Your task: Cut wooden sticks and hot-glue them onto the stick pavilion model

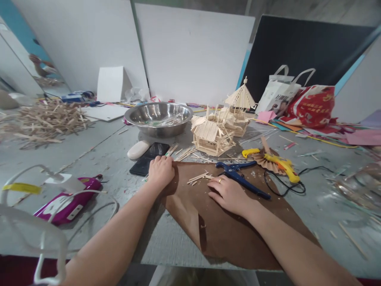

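Note:
My left hand (160, 171) is closed, fingers curled down at the left edge of a brown paper sheet (238, 234), beside a black phone (150, 158). What lies under those fingertips is hidden. On the sheet rests my right hand (228, 194), fingers slightly apart and a ring on one. Its fingertips are close to several short wooden sticks (198, 177). Blue-handled cutting pliers (242, 178) lie just beyond and to the right of this hand. Farther back stand stick-built models, a low pavilion (212, 135) and a taller one with a pointed roof (240, 99).
A steel basin (159, 121) sits behind the phone, near a white oval object (138, 150). Right are a yellow glue gun (281, 165) with black cord and a red bag (312, 105). Left are a purple power strip (70, 200), white cables and a stick pile (49, 119).

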The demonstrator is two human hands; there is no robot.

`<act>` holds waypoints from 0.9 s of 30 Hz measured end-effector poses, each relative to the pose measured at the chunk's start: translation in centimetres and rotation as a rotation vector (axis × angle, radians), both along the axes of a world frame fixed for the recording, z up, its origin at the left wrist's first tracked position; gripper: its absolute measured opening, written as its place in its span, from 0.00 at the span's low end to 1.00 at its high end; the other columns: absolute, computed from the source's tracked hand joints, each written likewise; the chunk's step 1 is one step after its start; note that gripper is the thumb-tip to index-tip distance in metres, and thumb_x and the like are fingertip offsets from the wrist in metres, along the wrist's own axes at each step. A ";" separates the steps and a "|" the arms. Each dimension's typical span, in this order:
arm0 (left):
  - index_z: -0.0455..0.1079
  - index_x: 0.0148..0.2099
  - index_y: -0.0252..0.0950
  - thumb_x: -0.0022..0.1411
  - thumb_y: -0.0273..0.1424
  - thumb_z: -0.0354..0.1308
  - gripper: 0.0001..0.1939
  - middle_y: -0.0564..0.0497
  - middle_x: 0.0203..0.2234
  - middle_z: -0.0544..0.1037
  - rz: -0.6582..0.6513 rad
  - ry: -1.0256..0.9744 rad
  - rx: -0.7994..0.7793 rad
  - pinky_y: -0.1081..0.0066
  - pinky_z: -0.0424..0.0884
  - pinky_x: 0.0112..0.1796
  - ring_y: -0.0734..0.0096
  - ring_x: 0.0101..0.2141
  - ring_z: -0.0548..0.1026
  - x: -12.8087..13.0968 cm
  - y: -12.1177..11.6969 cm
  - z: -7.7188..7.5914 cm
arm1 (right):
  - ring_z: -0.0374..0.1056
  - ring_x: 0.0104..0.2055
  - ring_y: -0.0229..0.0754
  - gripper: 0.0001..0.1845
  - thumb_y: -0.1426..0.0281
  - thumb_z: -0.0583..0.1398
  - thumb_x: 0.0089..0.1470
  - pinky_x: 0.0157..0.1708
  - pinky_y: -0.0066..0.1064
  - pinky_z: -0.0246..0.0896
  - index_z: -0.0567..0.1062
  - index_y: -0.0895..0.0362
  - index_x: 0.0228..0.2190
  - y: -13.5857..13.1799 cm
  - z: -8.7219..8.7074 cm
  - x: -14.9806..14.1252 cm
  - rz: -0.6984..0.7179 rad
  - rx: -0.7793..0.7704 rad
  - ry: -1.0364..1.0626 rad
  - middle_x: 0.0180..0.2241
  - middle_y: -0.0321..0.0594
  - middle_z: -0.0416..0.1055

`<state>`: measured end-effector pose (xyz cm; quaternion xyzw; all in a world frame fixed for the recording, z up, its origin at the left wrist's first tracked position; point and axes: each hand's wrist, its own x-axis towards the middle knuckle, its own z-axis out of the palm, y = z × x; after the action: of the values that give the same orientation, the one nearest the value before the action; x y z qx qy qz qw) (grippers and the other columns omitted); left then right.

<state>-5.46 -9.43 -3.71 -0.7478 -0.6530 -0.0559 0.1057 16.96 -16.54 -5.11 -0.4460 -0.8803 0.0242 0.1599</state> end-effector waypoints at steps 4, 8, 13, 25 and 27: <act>0.68 0.38 0.37 0.50 0.27 0.42 0.16 0.44 0.34 0.71 -0.021 0.022 -0.022 0.63 0.58 0.33 0.57 0.37 0.64 0.0 0.1 0.2 | 0.59 0.42 0.41 0.13 0.66 0.50 0.51 0.42 0.33 0.56 0.70 0.58 0.36 0.1 0.1 0.1 -0.003 -0.010 0.019 0.38 0.42 0.69; 0.69 0.39 0.40 0.50 0.27 0.41 0.18 0.44 0.35 0.71 -0.064 0.050 -0.095 0.64 0.59 0.33 0.58 0.36 0.65 0.2 0.1 0.1 | 0.60 0.41 0.41 0.13 0.66 0.50 0.52 0.41 0.33 0.56 0.70 0.58 0.36 0.1 -0.1 0.1 -0.004 0.005 0.026 0.38 0.41 0.69; 0.70 0.35 0.33 0.54 0.35 0.40 0.18 0.42 0.36 0.71 -0.083 0.095 -0.095 0.62 0.60 0.34 0.55 0.38 0.65 0.7 -0.2 0.1 | 0.60 0.40 0.39 0.13 0.67 0.49 0.52 0.42 0.31 0.55 0.71 0.58 0.35 0.7 0.1 0.7 -0.017 0.085 0.097 0.37 0.40 0.70; 0.69 0.38 0.35 0.55 0.45 0.38 0.24 0.42 0.41 0.69 -0.069 -0.011 -0.085 0.60 0.57 0.40 0.55 0.43 0.62 1.4 -0.3 0.2 | 0.44 0.56 0.51 0.33 0.54 0.33 0.53 0.49 0.56 0.33 0.69 0.54 0.42 6.5 -0.2 6.2 -0.547 -0.041 -0.106 0.52 0.44 0.58; 0.69 0.38 0.35 0.55 0.44 0.39 0.24 0.42 0.41 0.69 -0.083 -0.005 -0.072 0.60 0.58 0.39 0.55 0.43 0.62 1.2 -0.2 0.0 | 0.46 0.56 0.51 0.35 0.53 0.32 0.53 0.48 0.57 0.34 0.69 0.54 0.42 7.2 -0.2 6.0 -0.519 -0.101 -0.138 0.51 0.44 0.59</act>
<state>-4.25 -9.63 -3.70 -0.7775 -0.6232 -0.0387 0.0749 22.96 -9.37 -5.30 -0.6649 -0.7429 -0.0042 0.0778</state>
